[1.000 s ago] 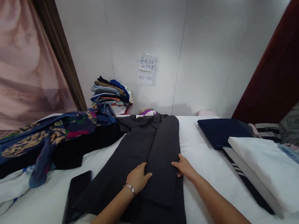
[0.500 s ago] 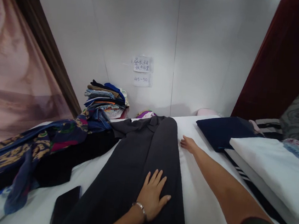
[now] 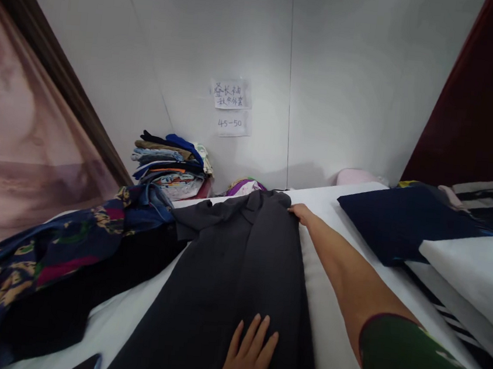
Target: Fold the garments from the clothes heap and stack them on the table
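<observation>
A dark grey coat (image 3: pixel 224 264) lies lengthwise on the white bed, its collar end toward the wall and one side folded inward. My left hand (image 3: pixel 250 355) rests flat on the lower part of the coat, fingers spread. At the far right shoulder, my right hand (image 3: pixel 300 212) pinches the coat's edge between thumb and fingers. The coat's bottom end runs out of view below.
Left of the coat lie a black garment (image 3: pixel 131 278) and a patterned blue garment (image 3: pixel 83 232). A folded clothes stack (image 3: pixel 169 164) stands by the wall. On the right are a navy folded item (image 3: pixel 396 224) and white folded cloth (image 3: pixel 474 279). Paper notes (image 3: pixel 232 107) hang on the wall.
My right hand has moved from the sheet beside the coat onto its far right edge and closed there. My left hand sits lower in view, still flat on the coat.
</observation>
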The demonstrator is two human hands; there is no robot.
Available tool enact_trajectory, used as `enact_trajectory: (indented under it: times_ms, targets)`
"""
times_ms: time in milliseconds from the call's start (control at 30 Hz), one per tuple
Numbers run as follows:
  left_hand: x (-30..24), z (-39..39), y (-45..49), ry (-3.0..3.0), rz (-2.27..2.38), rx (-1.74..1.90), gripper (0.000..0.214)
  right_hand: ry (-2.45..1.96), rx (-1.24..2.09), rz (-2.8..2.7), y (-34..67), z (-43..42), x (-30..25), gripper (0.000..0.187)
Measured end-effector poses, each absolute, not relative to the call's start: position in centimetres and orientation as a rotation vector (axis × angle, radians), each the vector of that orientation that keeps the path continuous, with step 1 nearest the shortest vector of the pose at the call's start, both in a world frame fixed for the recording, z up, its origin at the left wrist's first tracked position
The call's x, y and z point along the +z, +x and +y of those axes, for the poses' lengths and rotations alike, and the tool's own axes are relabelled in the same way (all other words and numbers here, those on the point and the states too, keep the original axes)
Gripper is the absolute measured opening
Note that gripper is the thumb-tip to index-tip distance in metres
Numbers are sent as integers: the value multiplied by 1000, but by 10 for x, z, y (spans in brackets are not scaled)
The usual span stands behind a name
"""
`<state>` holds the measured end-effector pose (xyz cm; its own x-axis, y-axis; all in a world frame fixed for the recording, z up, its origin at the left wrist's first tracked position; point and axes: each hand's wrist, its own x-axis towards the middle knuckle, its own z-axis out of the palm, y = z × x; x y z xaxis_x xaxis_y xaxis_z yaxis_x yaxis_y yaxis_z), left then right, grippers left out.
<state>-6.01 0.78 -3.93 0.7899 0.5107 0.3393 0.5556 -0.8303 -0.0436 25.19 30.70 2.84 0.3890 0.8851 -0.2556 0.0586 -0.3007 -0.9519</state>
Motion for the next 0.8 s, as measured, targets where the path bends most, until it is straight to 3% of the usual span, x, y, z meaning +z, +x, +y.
enact_trajectory:
  times_ms: [267,533,667,800]
  targets:
    - [-57,7,-56,-2707,-899,-597,74,-1825,709,-1005,265,311,8,16]
    - [-30,5,-55,-2787,-843,-522,71,-1771,413,-1147,256,285,51,47]
    - [-36,4,-54,-2810,-899,-561,74,-1649,194,-1516,224,269,60,56]
    - [-41,4,-54,-2874,-973,-461,78,-1878,363,-2077,190,264,35,62]
